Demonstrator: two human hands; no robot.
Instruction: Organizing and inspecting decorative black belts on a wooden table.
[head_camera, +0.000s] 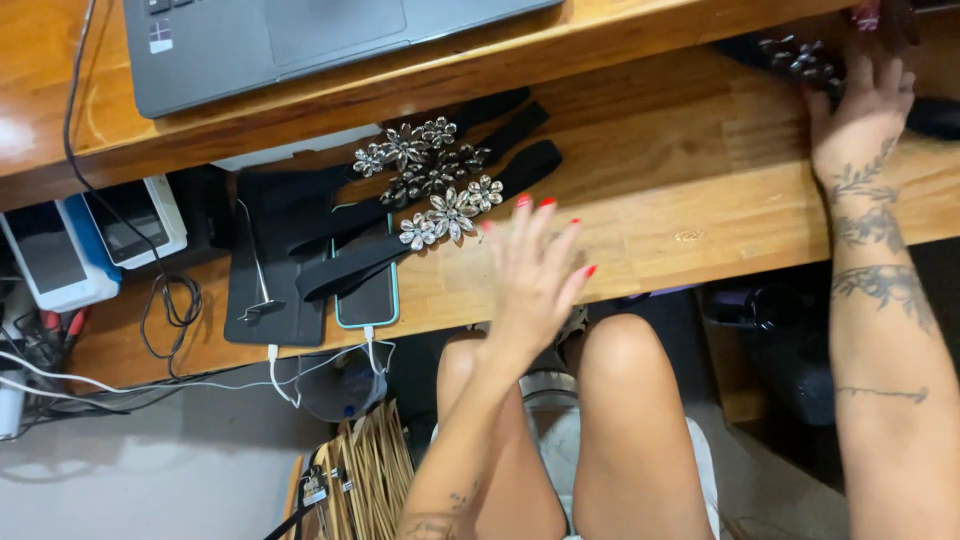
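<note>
black bands with silver flower gems, grey laptop, seemingly teal-edged phone

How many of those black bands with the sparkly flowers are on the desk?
4: three black bands lie fanned left of the left hand; a fourth sits under the right hand. More may be hidden.

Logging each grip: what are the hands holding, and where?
Left hand holds nothing, open above the desk. Right hand rests on a black jewelled strap; a grip cannot be told.
</note>
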